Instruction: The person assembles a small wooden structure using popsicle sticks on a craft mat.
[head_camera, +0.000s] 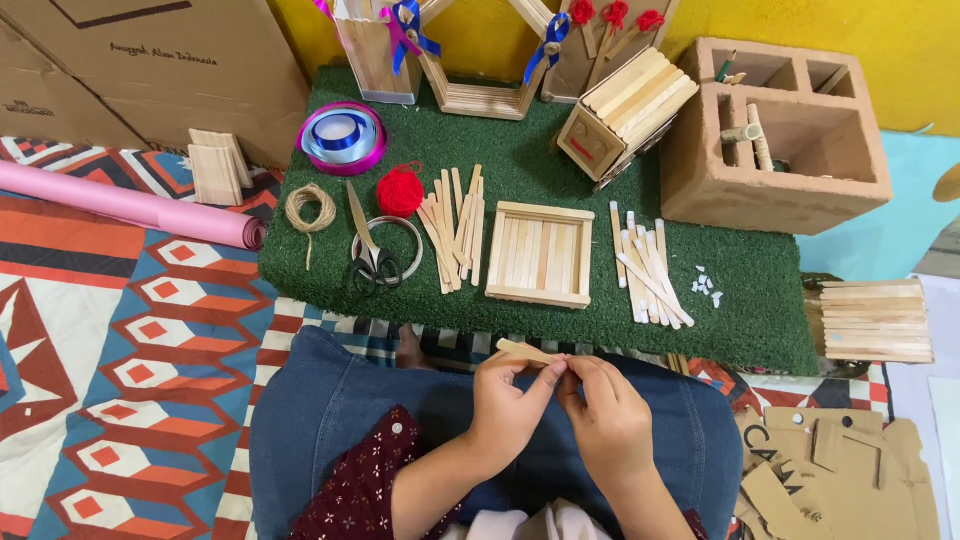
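One pair of scissors (372, 262), one red yarn ball (400, 190) — two hands (560, 405).

Blue denim skirt (350, 400), dark red floral sleeve (365, 490) with white button.

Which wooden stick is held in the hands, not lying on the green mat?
The single stick pinched between the left hand and right hand above the lap; all other sticks lie on the green mat.

Scissors (372, 258) left of stick tray (540, 254)
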